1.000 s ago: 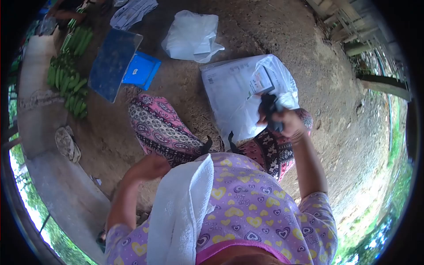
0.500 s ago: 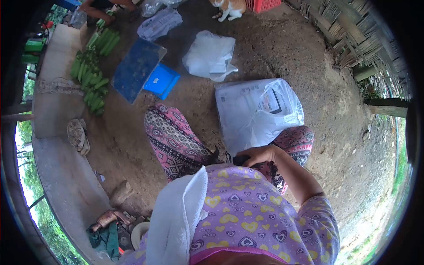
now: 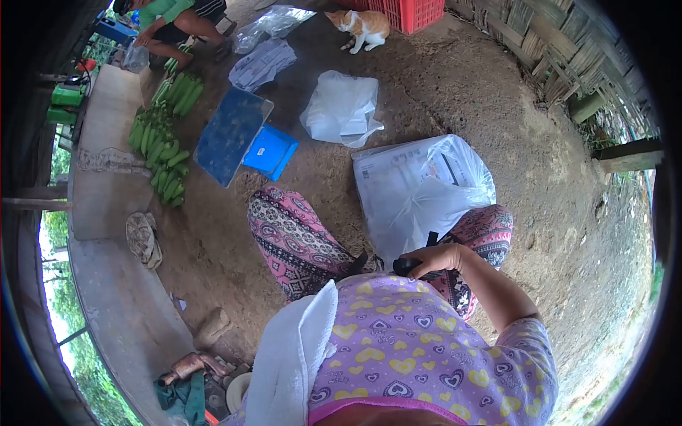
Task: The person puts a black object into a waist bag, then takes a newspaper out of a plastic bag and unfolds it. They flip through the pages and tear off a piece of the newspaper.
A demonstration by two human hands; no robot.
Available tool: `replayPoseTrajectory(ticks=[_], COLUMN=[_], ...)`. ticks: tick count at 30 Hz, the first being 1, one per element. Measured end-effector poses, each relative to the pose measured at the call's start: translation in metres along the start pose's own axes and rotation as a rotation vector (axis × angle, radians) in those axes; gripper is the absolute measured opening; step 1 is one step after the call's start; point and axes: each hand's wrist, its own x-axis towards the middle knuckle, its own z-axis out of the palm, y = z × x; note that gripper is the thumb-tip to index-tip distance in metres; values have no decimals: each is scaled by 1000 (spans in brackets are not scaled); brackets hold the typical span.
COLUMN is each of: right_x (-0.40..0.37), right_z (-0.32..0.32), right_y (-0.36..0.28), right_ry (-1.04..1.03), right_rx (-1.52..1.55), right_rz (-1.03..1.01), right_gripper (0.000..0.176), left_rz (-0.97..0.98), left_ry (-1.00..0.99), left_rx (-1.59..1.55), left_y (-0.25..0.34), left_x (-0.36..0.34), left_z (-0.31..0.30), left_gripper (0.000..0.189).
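My right hand point(image 3: 435, 260) is closed around a black object point(image 3: 406, 266) at my waist, over my crossed legs. Just beyond it lies a clear plastic bag point(image 3: 455, 177) with flat, printed white packaging inside, its near end reaching my lap. My left hand is not in view. A white cloth point(image 3: 295, 355) hangs down the left side of my chest. In front of my left knee stands a blue scale point(image 3: 271, 152) with a dark blue tray point(image 3: 233, 135) beside it. Another white plastic bag point(image 3: 342, 108) rests on the ground farther ahead.
Green bananas point(image 3: 160, 153) lie along a low concrete ledge point(image 3: 106, 206) at the left. Another person point(image 3: 186, 25) squats at the upper left. An orange and white cat point(image 3: 364, 30) sits by a red crate point(image 3: 408, 13). A woven wall point(image 3: 568, 42) stands at the upper right.
The view has shifted, so the scene sits lower and farther right, showing more of the other person. My right hand stays at my waist, with more of the black object showing.
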Motion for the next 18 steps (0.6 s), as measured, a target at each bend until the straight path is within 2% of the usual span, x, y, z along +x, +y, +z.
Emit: replayPoseTrajectory(ticks=[4, 7, 11, 14, 17, 18], right_x=[13, 9, 9, -26, -49, -58], right_z=[0, -4, -6, 5, 14, 19], right_y=[16, 9, 23, -21, -23, -36], right_ry=[-29, -33, -41, 63, 112, 72], right_rx=[66, 43, 48, -116, -181, -128], right_rz=[14, 99, 54, 51, 85, 160], right_gripper=[72, 72, 73, 73, 82, 81], left_rz=[2, -2, -8, -2, 3, 7], left_ry=[3, 8, 0, -5, -8, -12], left_rx=[7, 1, -11, -5, -1, 6], left_y=[3, 2, -2, -3, -3, -2], left_x=[-1, -1, -2, -5, -10, -11], left_z=[-2, -3, -2, -1, 1, 1], left_gripper=[27, 27, 28, 28, 29, 29])
